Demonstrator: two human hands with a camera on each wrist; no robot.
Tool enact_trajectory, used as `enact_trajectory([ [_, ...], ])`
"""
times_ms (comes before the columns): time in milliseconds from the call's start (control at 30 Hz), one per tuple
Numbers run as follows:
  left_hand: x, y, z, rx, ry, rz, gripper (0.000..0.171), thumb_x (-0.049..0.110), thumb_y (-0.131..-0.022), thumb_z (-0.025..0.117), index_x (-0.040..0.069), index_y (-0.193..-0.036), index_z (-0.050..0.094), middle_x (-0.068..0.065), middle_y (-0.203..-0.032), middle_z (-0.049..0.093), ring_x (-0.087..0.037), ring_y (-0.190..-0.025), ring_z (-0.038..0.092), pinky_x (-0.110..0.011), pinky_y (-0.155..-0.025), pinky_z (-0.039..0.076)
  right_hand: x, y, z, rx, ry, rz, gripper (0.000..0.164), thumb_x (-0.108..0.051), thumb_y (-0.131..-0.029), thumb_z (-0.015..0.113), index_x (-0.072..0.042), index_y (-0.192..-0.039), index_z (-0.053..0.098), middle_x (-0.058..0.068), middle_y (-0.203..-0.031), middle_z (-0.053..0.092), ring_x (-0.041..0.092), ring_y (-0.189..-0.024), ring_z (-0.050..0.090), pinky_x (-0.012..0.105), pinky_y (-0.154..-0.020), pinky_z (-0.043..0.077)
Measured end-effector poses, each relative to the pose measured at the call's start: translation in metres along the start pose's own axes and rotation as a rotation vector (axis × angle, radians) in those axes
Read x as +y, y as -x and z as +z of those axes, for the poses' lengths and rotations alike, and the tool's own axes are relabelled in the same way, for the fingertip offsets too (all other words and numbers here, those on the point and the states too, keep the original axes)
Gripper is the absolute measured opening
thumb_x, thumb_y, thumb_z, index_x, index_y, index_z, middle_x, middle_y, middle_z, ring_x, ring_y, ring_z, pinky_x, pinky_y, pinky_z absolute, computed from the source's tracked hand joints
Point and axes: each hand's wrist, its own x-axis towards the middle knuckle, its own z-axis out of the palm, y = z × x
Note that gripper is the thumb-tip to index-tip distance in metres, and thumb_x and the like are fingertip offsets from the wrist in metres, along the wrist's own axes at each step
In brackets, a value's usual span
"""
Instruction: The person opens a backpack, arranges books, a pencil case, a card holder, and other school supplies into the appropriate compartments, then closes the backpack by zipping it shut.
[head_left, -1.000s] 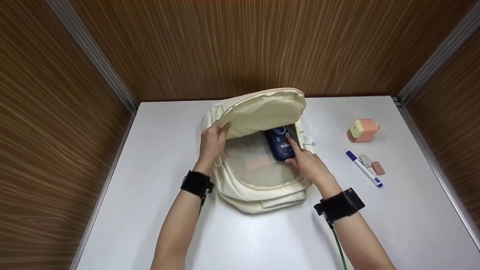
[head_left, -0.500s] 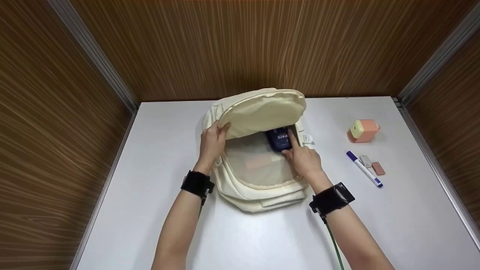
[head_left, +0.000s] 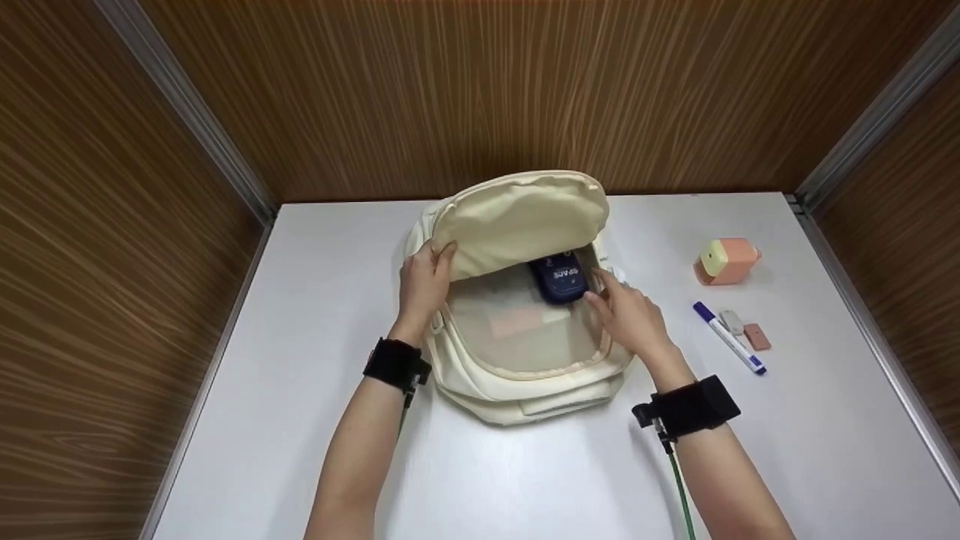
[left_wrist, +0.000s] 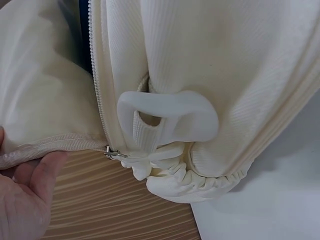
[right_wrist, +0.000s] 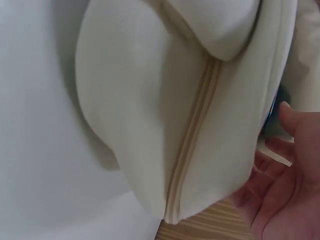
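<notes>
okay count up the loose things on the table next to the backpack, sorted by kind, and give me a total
Pencil sharpener, orange and yellow: 1
Marker, white with blue cap: 1
Erasers, one grey and one brown: 2
Total: 4

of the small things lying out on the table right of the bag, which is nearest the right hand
The blue-capped marker. It lies closest to the right hand; the grey eraser, brown eraser and orange sharpener sit farther right.
</notes>
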Motion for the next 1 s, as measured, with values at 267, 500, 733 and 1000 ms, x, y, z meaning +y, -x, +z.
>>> enact_trajectory([
  [267, -0.003, 0.001, 0.0, -0.051, 0.013, -0.063, 0.034, 0.037, -0.101, 0.055, 0.005, -0.101, 0.067, 0.0, -0.061, 0.049, -0.02, -0.056, 0.045, -0.037, -0.057, 0.041, 0.048, -0.008, -0.041, 0.188, 0.068, 0.142, 0.034, -0.017, -0.1, 0.053, -0.003, -0.131, 0.055, 0.026, -0.113, 0.058, 0.044, -0.088, 0.061, 0.058, -0.064, 0.047],
  [500, -0.005, 0.003, 0.0, -0.034, -0.036, -0.13, 0.033, 0.037, -0.1, 0.056, 0.006, -0.1, 0.067, -0.002, -0.064, 0.051, -0.023, -0.06, 0.051, -0.04, -0.059, 0.044, 0.093, -0.022, -0.08, 0.046, 0.153, 0.323, 0.051, -0.026, -0.1, 0.051, -0.001, -0.143, 0.04, 0.044, -0.133, 0.03, 0.062, -0.108, 0.044, 0.07, -0.074, 0.044],
  [733, -0.003, 0.002, 0.001, -0.032, -0.048, -0.149, 0.034, 0.038, -0.1, 0.055, 0.006, -0.092, 0.065, -0.001, -0.062, 0.047, -0.023, -0.058, 0.051, -0.04, -0.057, 0.043, 0.126, -0.028, -0.098, -0.115, 0.096, 0.47, 0.074, -0.034, -0.1, 0.052, -0.011, -0.156, 0.01, 0.049, -0.138, 0.006, 0.07, -0.121, 0.023, 0.075, -0.087, 0.034],
  [1000, -0.004, 0.004, 0.005, -0.056, -0.029, -0.148, 0.035, 0.038, -0.101, 0.055, 0.006, -0.093, 0.065, 0.001, -0.062, 0.042, -0.02, -0.056, 0.047, -0.036, -0.055, 0.041, 0.143, -0.028, -0.096, -0.162, -0.008, 0.501, 0.083, -0.039, -0.1, 0.05, -0.013, -0.157, -0.005, 0.052, -0.137, 0.005, 0.071, -0.121, 0.023, 0.077, -0.089, 0.032],
])
